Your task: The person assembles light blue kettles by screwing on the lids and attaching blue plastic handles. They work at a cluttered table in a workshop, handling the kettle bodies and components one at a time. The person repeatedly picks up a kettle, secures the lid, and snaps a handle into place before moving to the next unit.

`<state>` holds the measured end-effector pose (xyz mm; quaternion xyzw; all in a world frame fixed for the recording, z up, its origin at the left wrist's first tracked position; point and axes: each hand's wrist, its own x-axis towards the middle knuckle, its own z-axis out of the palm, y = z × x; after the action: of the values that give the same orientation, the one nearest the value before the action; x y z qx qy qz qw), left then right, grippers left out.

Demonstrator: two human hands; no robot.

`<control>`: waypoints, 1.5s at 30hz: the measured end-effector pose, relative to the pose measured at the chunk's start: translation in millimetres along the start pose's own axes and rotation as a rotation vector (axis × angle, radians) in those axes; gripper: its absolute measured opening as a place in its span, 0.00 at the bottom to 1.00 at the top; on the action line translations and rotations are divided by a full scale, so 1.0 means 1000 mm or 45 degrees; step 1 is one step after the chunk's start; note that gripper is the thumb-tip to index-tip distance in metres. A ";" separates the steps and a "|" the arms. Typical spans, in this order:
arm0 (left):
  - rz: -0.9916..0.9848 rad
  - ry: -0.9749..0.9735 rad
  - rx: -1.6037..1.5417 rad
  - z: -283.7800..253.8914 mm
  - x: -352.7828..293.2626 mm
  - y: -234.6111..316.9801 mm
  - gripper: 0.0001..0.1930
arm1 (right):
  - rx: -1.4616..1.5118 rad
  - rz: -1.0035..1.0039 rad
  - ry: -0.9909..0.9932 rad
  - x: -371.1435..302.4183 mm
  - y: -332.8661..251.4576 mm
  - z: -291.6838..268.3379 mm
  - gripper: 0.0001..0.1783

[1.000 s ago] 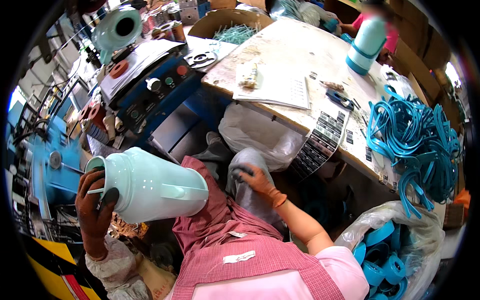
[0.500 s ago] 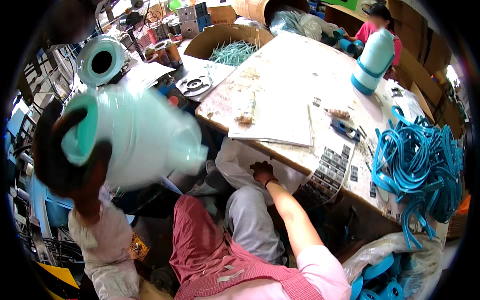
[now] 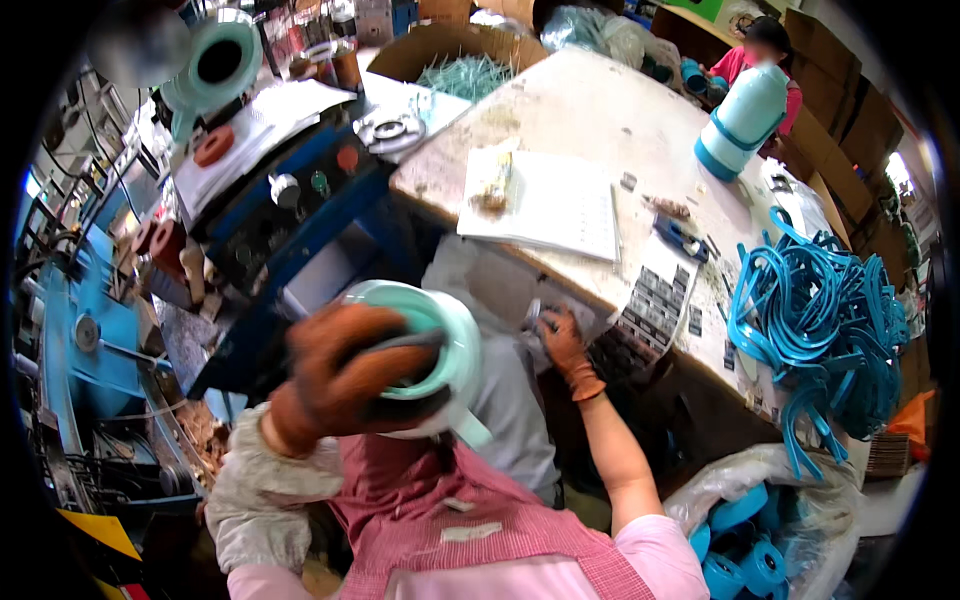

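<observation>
My left hand (image 3: pixel 350 375), in a brown-orange work glove with dark fingers, grips the rim of a pale green plastic vessel (image 3: pixel 462 350). Its wide round mouth faces up, fingers reach inside, and a small tab sticks out low on its side. The vessel is over my lap; its lower part is hidden. My right hand (image 3: pixel 565 345), also gloved, is by the near table edge. Its fingers are closed around a small shiny piece (image 3: pixel 535 313) too unclear to name. Beyond that hand lies a sheet of dark labels (image 3: pixel 655 310).
A blue-trimmed pale green bottle (image 3: pixel 742 125) stands on the table (image 3: pixel 560 100). Blue straps (image 3: pixel 820 310) hang over its right edge, above a bag of blue parts (image 3: pixel 740 565). A machine with another pale green part (image 3: pixel 225 60) stands left. A person (image 3: pixel 765 60) sits far right.
My left hand has brought the vessel from the far left down and right over my lap, turning its mouth upward. My right hand has shifted right and now pinches a small piece.
</observation>
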<state>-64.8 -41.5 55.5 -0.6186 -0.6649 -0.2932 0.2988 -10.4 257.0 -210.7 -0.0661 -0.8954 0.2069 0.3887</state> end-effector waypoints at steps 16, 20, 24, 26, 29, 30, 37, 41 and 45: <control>-0.577 -0.010 -0.512 0.078 -0.041 0.069 0.56 | 0.492 -0.390 -0.869 0.075 -0.189 -0.194 0.19; -0.468 -0.088 -0.465 0.077 -0.047 0.078 0.52 | 0.162 -0.477 -1.311 0.061 -0.192 -0.196 0.16; -0.520 -0.012 -0.405 0.077 -0.049 0.085 0.51 | 0.032 -0.667 -1.058 0.052 -0.195 -0.189 0.16; -0.531 -0.010 -0.381 0.077 -0.047 0.087 0.50 | 0.079 -0.639 -1.050 0.053 -0.193 -0.186 0.12; -0.514 -0.080 -0.356 0.077 -0.044 0.091 0.49 | 0.089 -0.708 -1.130 0.058 -0.187 -0.188 0.09; -0.502 -0.090 -0.369 0.078 -0.043 0.093 0.49 | 0.193 -0.689 -1.143 0.060 -0.185 -0.189 0.10; -0.385 -0.141 -0.356 0.088 -0.040 0.095 0.53 | 1.105 -0.344 -1.684 0.085 -0.113 -0.199 0.14; -0.609 -0.035 -0.705 0.064 -0.028 0.054 0.57 | 0.463 0.093 -0.384 0.112 0.027 -0.201 0.14; -0.821 0.198 -0.827 0.012 0.002 -0.008 0.56 | -0.729 0.669 -0.477 0.097 0.167 -0.185 0.27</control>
<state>-73.1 -31.7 48.7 -0.4179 -0.6727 -0.6098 0.0321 49.2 494.6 -103.5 -0.3583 -0.9246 0.0507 0.1193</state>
